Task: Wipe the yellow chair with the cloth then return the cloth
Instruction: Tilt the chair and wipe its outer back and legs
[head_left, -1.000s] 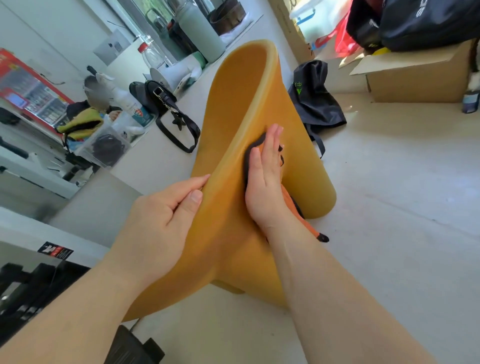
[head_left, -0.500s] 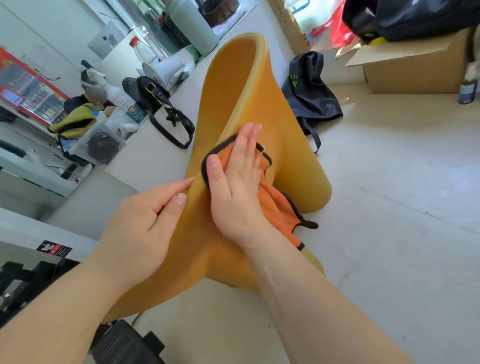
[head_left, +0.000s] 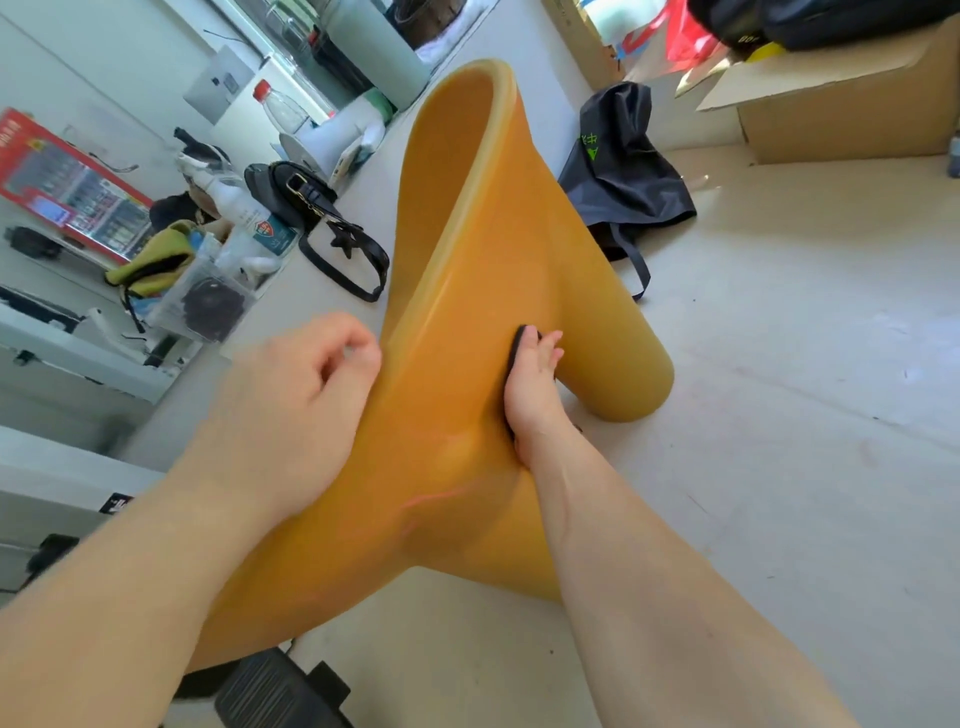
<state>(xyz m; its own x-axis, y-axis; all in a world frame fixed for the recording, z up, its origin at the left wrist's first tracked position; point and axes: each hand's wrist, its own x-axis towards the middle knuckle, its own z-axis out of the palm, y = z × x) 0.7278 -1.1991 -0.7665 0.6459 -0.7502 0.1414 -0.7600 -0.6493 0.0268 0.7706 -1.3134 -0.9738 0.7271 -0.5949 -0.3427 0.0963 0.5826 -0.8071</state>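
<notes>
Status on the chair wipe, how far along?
Done: hard to confirm, since the yellow chair shows no visible wiped patches. In hand: the right hand presses the cloth flat against the chair's side, with only its dark edge showing. The left hand, blurred, sits at the chair's rim. Left: any unwiped surfaces, then returning the cloth.

Black handbag (head_left: 301, 195), clear bottle (head_left: 280, 106) on white table (head_left: 291, 312); dark bag (head_left: 623, 171), cardboard box (head_left: 841, 119) on floor (head_left: 805, 338).

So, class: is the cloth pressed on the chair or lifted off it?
Pressed on: the right hand flattens the cloth against the yellow chair; only its dark edge shows, so folded or spread cannot be told.
</notes>
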